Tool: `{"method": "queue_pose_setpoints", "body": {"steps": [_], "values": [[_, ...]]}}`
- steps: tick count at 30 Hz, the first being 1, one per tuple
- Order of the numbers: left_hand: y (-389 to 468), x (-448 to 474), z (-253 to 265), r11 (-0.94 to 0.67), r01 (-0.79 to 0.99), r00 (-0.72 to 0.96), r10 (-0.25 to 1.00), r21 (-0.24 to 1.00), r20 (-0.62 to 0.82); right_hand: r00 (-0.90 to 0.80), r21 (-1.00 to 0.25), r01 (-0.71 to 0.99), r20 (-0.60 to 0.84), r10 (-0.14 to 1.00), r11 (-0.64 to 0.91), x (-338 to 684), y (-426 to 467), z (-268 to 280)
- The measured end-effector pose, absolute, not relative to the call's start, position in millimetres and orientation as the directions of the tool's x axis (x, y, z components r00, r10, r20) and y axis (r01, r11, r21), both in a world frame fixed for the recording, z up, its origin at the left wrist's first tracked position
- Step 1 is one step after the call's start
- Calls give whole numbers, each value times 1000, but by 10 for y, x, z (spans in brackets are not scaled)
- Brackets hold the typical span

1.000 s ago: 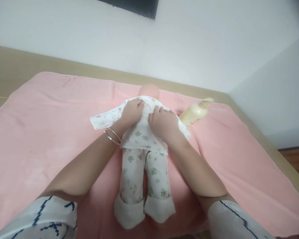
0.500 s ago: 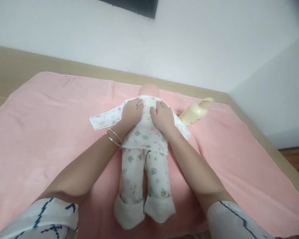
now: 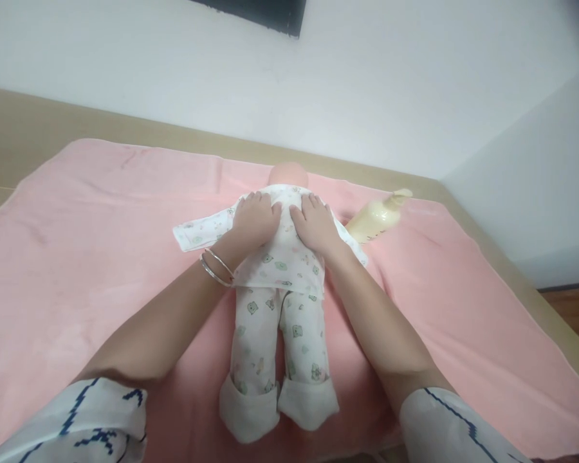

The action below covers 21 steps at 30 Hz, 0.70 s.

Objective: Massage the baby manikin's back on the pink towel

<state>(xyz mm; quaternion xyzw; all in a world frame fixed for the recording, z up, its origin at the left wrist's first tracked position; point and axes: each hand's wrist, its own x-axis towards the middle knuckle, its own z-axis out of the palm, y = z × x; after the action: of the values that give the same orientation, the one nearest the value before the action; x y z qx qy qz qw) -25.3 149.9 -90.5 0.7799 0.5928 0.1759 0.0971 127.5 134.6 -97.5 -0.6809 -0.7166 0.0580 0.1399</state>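
A baby doll (image 3: 282,263) in a white top and trousers with a small green print lies stretched out, its bald head pointing away from me and its face not visible. My left hand (image 3: 257,220) rests flat on the left side of its upper body, fingers pointing toward the shoulder. On the other side my right hand (image 3: 315,225) lies in the same way, palm down with the fingers extended. A strip of printed cloth shows between the two thumbs. Both palms touch the top, and neither hand grips anything.
Under the doll spreads a pink blanket (image 3: 101,276) on a wooden surface (image 3: 24,122). To the right of the doll a pale yellow pump bottle (image 3: 375,218) lies on its side. A white wall (image 3: 174,71) rises behind, with a dark panel (image 3: 270,13) on it.
The fingers of both hands have straightened and lie flatter on the doll's top. My left hand has shifted slightly to the right. The doll and the bottle look almost unchanged.
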Motion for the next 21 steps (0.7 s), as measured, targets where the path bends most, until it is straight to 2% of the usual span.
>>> {"method": "queue_pose_setpoints", "body": {"steps": [5,9,11,13,17,21], "values": [[1200,-176,-607,-391,890,393,919,234,39,-87,-287,951,102,991,113,1326,1376,-965],[1113,-118,-539,-550,835,550,835,35,11,-100,-269,956,79,992,118,1309,1321,-870],[1170,-135,-582,-609,793,608,793,-19,-39,-99,-240,965,55,994,109,1273,1264,-792],[1272,-183,-658,-617,787,617,787,15,-14,-73,-185,980,33,997,78,1215,1190,-714],[1490,-295,-823,-446,848,420,895,288,150,-5,-22,1000,38,999,6,1048,1018,-631],[1591,-318,-912,-354,818,316,935,454,160,-19,57,998,57,998,15,921,889,-622]]}}
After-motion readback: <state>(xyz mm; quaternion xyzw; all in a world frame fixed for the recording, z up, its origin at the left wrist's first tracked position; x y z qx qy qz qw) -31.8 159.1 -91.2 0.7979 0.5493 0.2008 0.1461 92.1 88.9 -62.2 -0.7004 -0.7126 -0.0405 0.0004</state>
